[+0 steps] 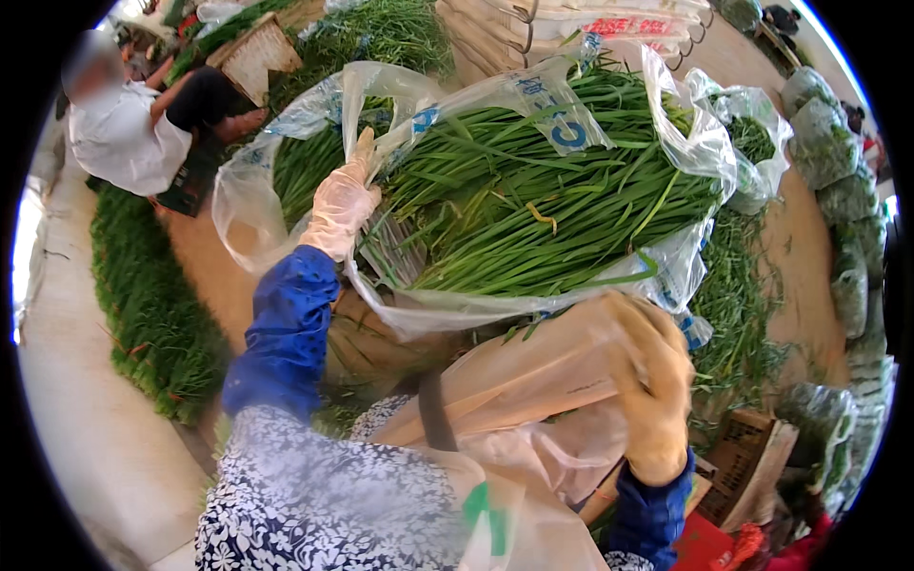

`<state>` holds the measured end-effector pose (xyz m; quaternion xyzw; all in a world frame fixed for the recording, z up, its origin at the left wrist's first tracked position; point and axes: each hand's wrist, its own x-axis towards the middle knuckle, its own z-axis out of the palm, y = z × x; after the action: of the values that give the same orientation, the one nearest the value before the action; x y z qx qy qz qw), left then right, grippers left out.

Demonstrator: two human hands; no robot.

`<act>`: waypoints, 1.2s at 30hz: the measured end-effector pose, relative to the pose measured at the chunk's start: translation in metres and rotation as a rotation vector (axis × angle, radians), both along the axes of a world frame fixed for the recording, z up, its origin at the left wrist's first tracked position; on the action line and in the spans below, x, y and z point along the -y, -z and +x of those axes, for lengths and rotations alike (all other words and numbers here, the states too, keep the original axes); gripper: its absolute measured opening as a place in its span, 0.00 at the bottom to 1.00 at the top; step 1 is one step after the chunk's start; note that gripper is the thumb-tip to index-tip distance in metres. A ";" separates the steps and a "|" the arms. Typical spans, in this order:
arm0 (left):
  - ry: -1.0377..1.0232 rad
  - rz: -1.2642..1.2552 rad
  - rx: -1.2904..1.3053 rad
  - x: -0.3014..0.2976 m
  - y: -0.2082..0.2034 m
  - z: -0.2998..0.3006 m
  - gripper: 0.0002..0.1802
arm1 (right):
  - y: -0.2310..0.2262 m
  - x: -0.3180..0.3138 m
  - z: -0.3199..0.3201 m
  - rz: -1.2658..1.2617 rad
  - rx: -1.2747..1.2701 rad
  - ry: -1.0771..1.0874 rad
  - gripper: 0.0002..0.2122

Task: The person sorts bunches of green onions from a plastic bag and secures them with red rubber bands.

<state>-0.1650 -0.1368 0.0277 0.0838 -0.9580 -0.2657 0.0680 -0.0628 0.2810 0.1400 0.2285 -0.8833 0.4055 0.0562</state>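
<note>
In front of me lies a clear plastic bag [409,319] with blue print, spread wide around a heap of long, flat green leaves that look like garlic chives [552,190]. My left hand [341,211], in a pale thin glove, is at the bag's left rim. Its fingers close on the plastic, with one finger pointing up along the edge. My right hand [655,381], in a tan glove, hangs over my lap below the bag's right side. Motion smears its fingers, so any hold is hidden.
A long row of greens [152,314] runs along the left. Another person [129,133] sits at the upper left. White crates [571,38] are stacked behind the bag. Loose leaves [738,295], a wooden box [747,466] and filled bags [824,124] stand on the right.
</note>
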 end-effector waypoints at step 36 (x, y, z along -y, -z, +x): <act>0.213 -0.137 -0.633 -0.007 -0.089 0.013 0.39 | 0.045 0.103 -0.147 0.236 -0.453 -0.308 0.29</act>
<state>-0.1525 -0.1302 0.1170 -0.1080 -0.9083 -0.2192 0.3395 -0.2095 0.1785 0.0947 0.4497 -0.8441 0.2427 0.1627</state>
